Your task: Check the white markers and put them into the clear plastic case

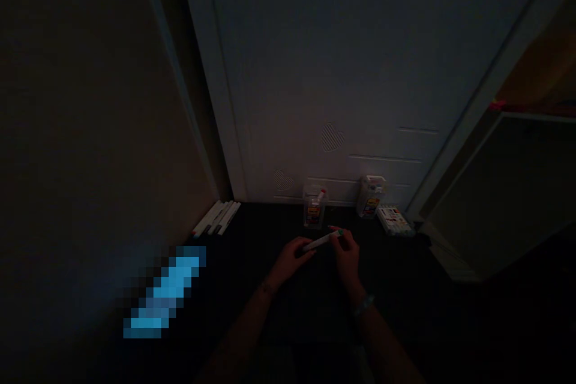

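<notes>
A white marker [322, 241] with a green end is held between my two hands above the dark surface. My left hand [292, 255] is closed on its left end, fingers and thumb pinching it. At the green end, my right hand [346, 252] grips it with the thumb and fingers. Just beyond my hands stands a clear plastic case [314, 207] with a yellow and dark label; a red-tipped marker [321, 195] sticks up out of it. Dim light hides the finer details of my fingers.
Several white markers [219, 217] lie side by side at the left. A second clear case [371, 197] stands against the panel with hearts [332, 138], beside a pack of markers [394, 220]. A blurred bright blue patch [166, 291] lies at the lower left. Walls rise on both sides.
</notes>
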The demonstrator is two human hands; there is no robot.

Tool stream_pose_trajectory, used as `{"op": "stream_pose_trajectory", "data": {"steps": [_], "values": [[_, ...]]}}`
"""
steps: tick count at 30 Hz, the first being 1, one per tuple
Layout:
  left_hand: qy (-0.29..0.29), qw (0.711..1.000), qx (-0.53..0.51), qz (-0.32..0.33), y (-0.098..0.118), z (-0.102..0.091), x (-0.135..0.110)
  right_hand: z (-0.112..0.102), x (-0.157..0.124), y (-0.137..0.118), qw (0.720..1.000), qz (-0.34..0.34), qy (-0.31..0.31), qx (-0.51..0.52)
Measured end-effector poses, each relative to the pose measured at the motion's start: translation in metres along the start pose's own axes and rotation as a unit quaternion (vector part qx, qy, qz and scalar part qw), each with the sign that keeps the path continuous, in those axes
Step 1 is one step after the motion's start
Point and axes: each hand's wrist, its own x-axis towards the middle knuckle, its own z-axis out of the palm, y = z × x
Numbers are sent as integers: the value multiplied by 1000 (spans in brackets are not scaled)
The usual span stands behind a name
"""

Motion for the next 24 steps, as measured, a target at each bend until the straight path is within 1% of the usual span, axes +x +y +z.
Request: {"op": "stream_pose_trajectory", "data": {"steps": [2,4,7,9,13,19,24], "values": [[-16,1000,18,20,1,0,-1,0,-3,-3,997,-59,-20,-50],[-27,999,28,35,0,-1,-1,2,-6,-3,989,-106,-60,-88],[-12,999,31,39,-5,-2,0,6,-10,0,970,-156,-127,-139],[3,999,32,33,-9,-3,1,10,-12,2,959,-176,-149,-165],[11,999,26,23,-13,-3,2,15,-16,4,951,-190,-168,-179],[-21,999,16,25,-9,-3,1,17,-18,0,942,-196,-201,-186],[-11,1000,12,11,-5,-2,1,17,-18,0,942,-193,-203,-187]]}}
